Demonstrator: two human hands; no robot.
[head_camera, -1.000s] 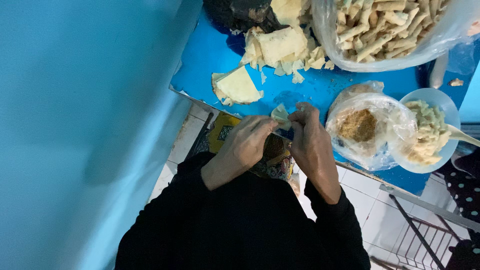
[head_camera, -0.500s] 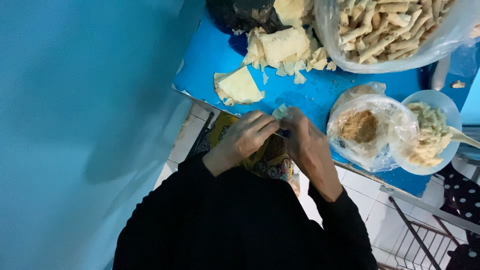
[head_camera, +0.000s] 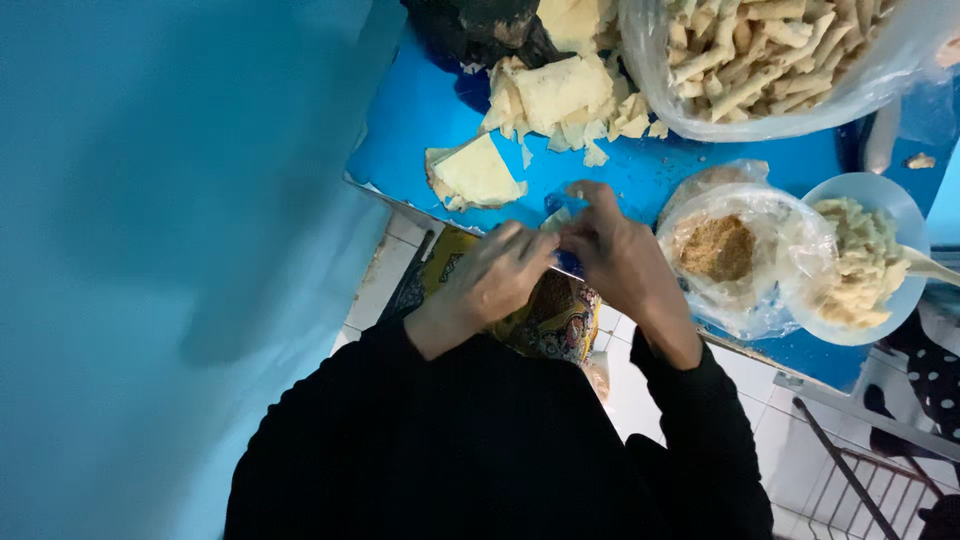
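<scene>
hands: left hand (head_camera: 495, 275) and right hand (head_camera: 615, 255) pressed close, both pinching a small pale wrapper piece (head_camera: 556, 216) | change: moved up over the blue tabletop (head_camera: 410, 130) edge, folding goes on | far: wrapper stack (head_camera: 560, 90), bag of rolls (head_camera: 770, 50)

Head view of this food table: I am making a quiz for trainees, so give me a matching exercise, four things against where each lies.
Things:
1. big clear bag of rolled sticks
2. flat pale sheet
3. small bag of brown crumbs
4. light bowl of pale filling

Places:
A. far right, by the table's near edge
B. beyond the left hand, alone
C. top right
D. right beside the right hand

Pairs: 1-C, 2-B, 3-D, 4-A
</scene>
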